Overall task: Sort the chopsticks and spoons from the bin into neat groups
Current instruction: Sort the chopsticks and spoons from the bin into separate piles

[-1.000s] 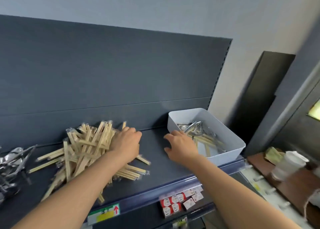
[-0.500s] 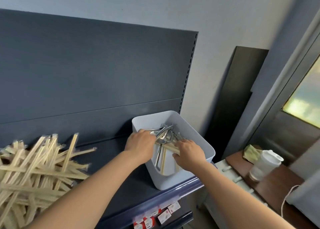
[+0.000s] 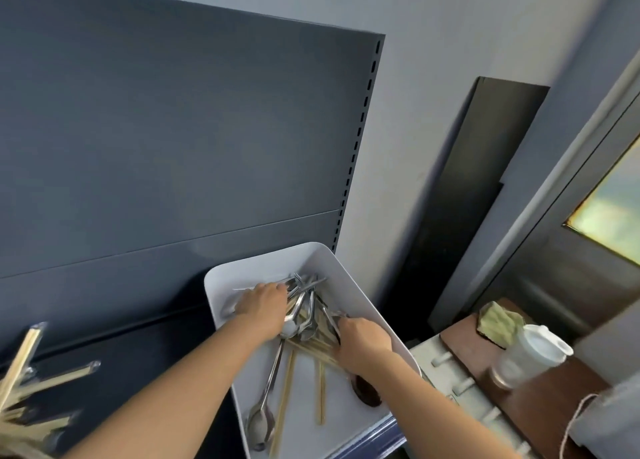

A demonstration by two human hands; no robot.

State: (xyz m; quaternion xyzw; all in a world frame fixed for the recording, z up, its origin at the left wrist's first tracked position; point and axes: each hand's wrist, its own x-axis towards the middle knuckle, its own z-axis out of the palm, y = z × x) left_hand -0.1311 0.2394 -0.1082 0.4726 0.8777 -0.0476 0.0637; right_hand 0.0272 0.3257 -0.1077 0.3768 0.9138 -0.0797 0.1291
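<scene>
Both hands now deep in the white bin (image 3: pixel 349 287) on the shelf; a second ago they were still on the shelf outside it. Left hand (image 3: pixel 265 308) curled over a tangle of spoons (image 3: pixel 301 314), right hand (image 3: pixel 363 342) closed on chopsticks (image 3: pixel 320 349); exact grip hidden. Sorted chopstick pile (image 3: pixel 20 396) lies far left. Judging next pull-out has started; bin nearly empty.
</scene>
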